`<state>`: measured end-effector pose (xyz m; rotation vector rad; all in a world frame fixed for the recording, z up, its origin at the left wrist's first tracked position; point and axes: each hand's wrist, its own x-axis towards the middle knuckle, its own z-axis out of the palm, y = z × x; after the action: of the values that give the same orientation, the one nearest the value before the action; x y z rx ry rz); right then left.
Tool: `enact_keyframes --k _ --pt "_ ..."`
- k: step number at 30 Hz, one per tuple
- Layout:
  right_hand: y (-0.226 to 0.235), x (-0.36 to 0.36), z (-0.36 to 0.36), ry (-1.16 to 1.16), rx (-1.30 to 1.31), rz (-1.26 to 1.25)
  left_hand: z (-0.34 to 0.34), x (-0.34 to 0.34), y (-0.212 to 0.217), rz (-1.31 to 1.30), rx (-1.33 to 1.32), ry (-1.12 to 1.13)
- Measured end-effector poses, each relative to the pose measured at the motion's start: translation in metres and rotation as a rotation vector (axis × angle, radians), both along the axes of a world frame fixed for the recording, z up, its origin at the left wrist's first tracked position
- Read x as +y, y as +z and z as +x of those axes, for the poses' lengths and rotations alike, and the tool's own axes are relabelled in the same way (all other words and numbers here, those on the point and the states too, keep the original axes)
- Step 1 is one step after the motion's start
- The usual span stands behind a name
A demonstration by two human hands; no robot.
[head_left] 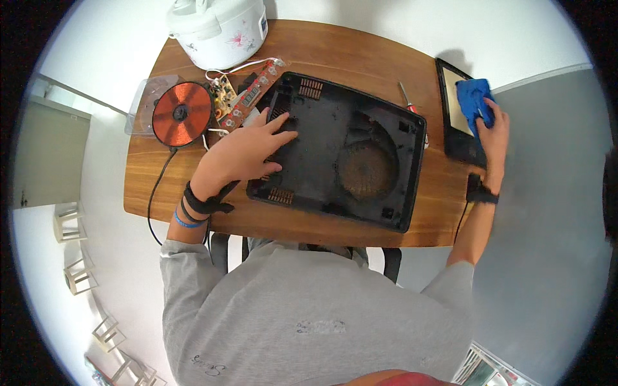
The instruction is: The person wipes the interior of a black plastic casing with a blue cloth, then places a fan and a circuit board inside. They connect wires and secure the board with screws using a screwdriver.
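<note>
Gripping blue cloth [473, 98] in right hand [495, 132], left hand [248, 153] spread on black casing [320, 145]

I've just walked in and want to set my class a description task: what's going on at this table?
A person at a wooden table has the left hand spread on the left side of a black case, which lies open side up. The right hand grips a blue cloth over a black-framed panel. A copper coil and circuit boards lie left of the case, with a rice cooker behind them.
</note>
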<state>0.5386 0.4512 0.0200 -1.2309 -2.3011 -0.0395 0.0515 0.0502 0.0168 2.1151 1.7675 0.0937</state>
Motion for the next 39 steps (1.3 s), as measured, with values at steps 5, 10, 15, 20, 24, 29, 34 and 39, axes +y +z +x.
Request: enact_keyframes --k 5,10,15,20,24,29,34,39 --pt "0.078 -0.121 -0.063 0.202 0.111 0.075 0.003 0.005 0.008 -0.042 -0.015 0.047" --pt "0.073 -0.188 -0.156 0.764 -0.262 -0.260 -0.025 0.022 -0.014 0.043 -0.104 0.033" --pt "0.013 -0.198 -0.207 1.010 -0.487 -0.330 -0.045 0.031 -0.006 0.008 -0.191 -0.023" --pt "0.014 -0.204 -0.226 1.001 -0.531 -0.347 -0.054 0.046 0.009 -0.059 -0.138 -0.010" --pt "0.012 -0.209 -0.236 0.887 -0.653 -0.378 -0.057 0.049 0.002 0.011 -0.102 -0.063" --pt "0.028 -0.210 -0.244 0.843 -0.660 -0.251 -0.060 0.040 -0.006 0.091 -0.122 -0.101" --pt "0.022 -0.198 -0.287 0.715 -0.443 0.046 -0.060 0.046 0.006 -0.042 -0.084 -0.052" --pt "-0.011 -0.180 -0.307 0.762 -0.623 0.024 -0.067 0.045 -0.006 0.060 -0.100 -0.058"
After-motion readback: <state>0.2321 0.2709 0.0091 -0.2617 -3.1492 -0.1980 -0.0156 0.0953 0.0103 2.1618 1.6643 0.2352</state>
